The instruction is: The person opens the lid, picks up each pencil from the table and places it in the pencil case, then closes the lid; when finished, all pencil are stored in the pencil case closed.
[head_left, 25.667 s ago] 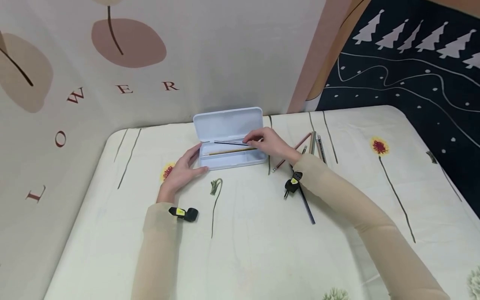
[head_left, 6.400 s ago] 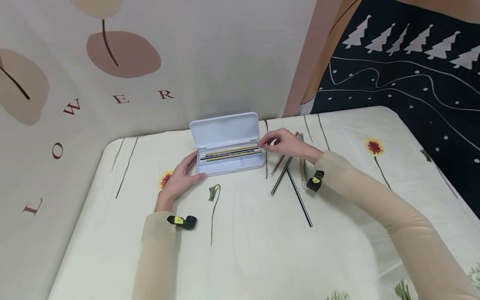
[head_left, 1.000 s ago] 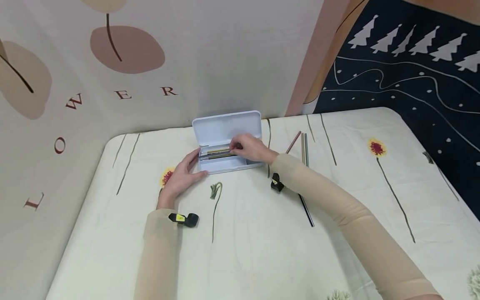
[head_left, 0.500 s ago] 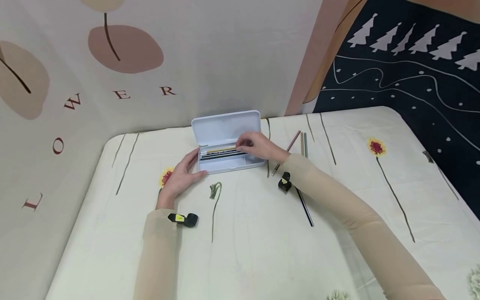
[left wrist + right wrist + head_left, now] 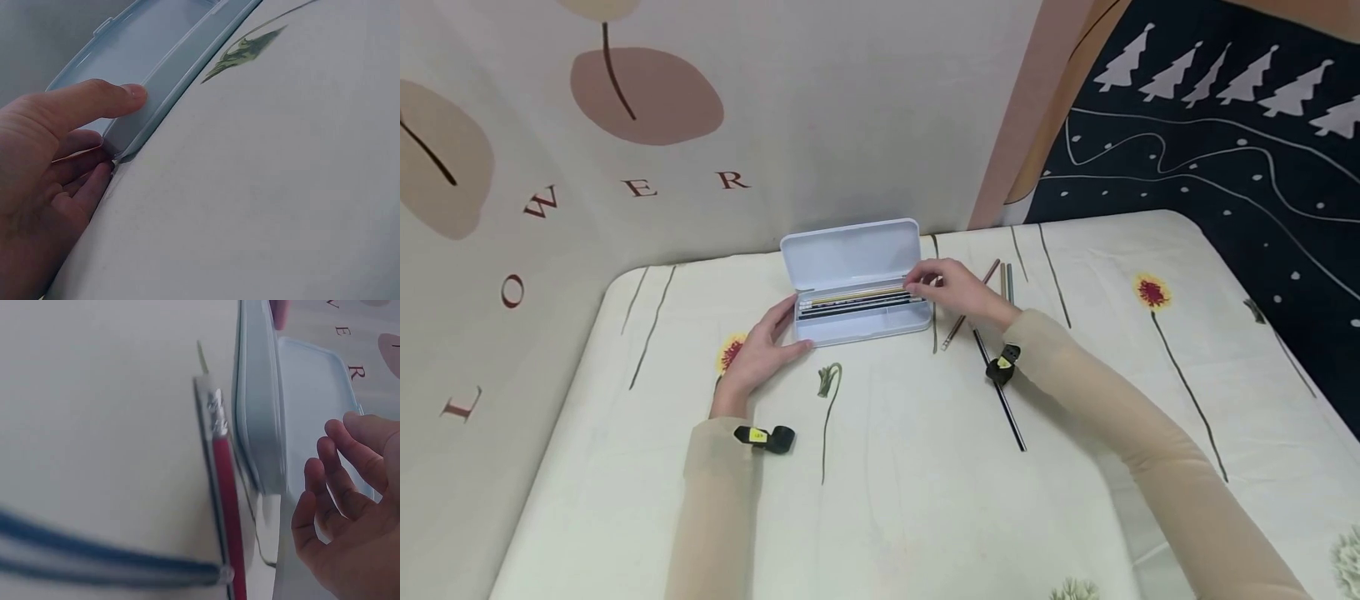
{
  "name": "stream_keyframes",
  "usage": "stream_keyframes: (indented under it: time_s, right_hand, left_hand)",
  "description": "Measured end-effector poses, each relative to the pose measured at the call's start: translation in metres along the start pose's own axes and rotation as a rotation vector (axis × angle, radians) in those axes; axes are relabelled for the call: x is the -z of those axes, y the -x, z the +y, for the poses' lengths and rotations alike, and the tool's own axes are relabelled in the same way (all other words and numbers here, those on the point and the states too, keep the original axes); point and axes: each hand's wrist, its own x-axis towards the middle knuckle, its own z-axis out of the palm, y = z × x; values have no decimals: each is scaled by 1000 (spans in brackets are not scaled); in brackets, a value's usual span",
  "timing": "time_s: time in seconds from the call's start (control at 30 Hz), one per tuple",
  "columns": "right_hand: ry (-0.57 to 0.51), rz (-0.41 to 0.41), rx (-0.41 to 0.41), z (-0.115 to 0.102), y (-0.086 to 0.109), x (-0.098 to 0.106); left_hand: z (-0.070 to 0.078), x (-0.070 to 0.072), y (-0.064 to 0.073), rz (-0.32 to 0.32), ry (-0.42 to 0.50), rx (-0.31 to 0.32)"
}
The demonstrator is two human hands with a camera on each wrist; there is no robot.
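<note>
The person's left grip (image 5: 762, 354), a bare hand, held the near left corner of a pale blue oblong hard pencil case (image 5: 850, 339), its thumb laid over the near wall and its fingers against the outside of the left end; the case lay just right of this grip, its flat pale blue lid (image 5: 852, 254) raised at the far edge; a row of slim yellow and dark striped pencils (image 5: 853, 305) lay lengthwise inside, between the two grips, their pale ends nearest the left one; the right grip (image 5: 961, 292) was poised at the right end of the case, thumb and forefinger tips close together, the other fingers loosely bent, with nothing seen between them; whether it touched the pencils below could not be told; nearer the person than this grip, a slim red pencil with a metal-banded eraser end (image 5: 952, 333) slanted across the white flower-printed cloth (image 5: 887, 517); a long dark pencil with pale stripes (image 5: 1013, 425) ran from just beside it, below the right grip's wrist; right of that grip, a tan pencil (image 5: 1003, 279) and a grey-green pencil (image 5: 1010, 279) lay side by side, partly hidden by the wrist
</note>
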Motion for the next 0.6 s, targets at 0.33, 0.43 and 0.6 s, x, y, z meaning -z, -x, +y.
stream_keyframes:
  time_s: [0.33,0.43,0.6]
  right_hand:
    - [47,41,-41,13,23,23]
    - [66,44,-62,17,31,31]
    - [74,46,-90,23,43,45]
  left_hand:
    - [-1,0,1,-6,16,-8]
    - [-1,0,1,-6,18,-10]
    - [-1,0,0,-4,11,-5]
